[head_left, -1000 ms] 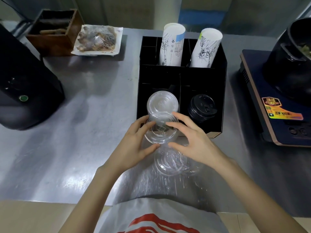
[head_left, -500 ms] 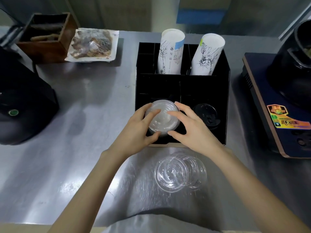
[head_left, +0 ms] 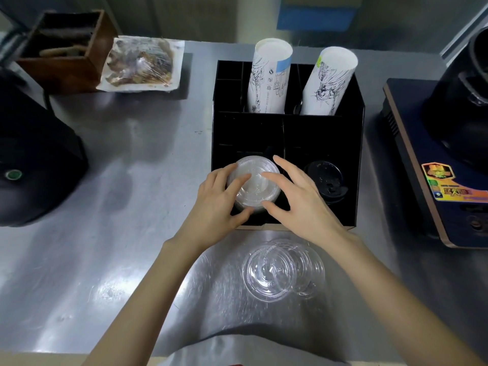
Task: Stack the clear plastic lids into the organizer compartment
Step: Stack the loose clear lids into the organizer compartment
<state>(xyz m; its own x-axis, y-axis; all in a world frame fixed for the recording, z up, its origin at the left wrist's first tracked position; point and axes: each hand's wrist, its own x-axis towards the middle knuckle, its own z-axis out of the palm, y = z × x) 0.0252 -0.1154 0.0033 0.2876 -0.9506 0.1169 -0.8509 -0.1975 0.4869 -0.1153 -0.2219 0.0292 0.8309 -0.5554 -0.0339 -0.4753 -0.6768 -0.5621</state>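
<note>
A stack of clear plastic lids (head_left: 254, 186) sits in the front-left compartment of the black organizer (head_left: 290, 116). My left hand (head_left: 214, 204) wraps its left side, thumb under the near edge. My right hand (head_left: 301, 204) holds the right side, with one finger resting on the top lid and the thumb at the near rim. Several more clear lids (head_left: 274, 273) lie overlapping on the steel table in front of the organizer, between my forearms.
Black lids (head_left: 326, 178) fill the front-right compartment; two paper cup stacks (head_left: 269, 77) (head_left: 327, 83) stand in the back ones. An induction cooker (head_left: 435, 180) with a black pot (head_left: 464, 109) is on the right. A black appliance (head_left: 31, 159), wooden box (head_left: 66, 54) and wrapped food tray (head_left: 142, 64) are on the left.
Both hands carried the held lids forward from above the table and lowered them onto the stack in the front-left compartment. The loose lids on the table stayed put.
</note>
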